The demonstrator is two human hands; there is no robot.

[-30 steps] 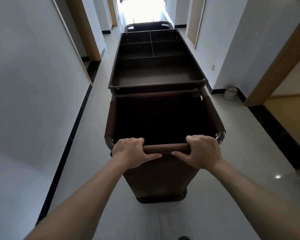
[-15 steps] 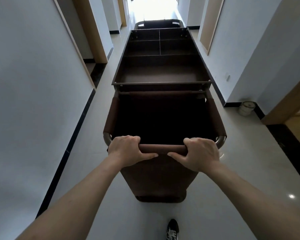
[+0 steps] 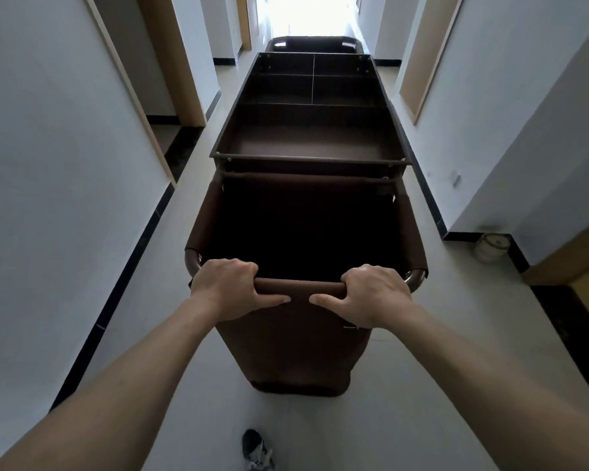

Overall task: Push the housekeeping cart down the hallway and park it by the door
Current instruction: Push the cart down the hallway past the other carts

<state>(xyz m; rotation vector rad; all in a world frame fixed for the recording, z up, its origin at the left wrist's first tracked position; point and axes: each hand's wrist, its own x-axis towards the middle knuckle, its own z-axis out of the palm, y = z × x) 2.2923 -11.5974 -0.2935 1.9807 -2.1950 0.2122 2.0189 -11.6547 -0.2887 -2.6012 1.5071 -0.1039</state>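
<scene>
Hallway floor [image 3: 123,334] | both hands' grip closed around cart handle [image 3: 300,286]

The long brown housekeeping cart [image 3: 312,137] stands in the middle of the hallway, pointing far down it. Its near end is a dark cloth bag [image 3: 303,232]; farther on are open trays.

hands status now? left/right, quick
Left hand: closed, gripping the cart handle bar.
Right hand: closed, gripping the same bar.
</scene>
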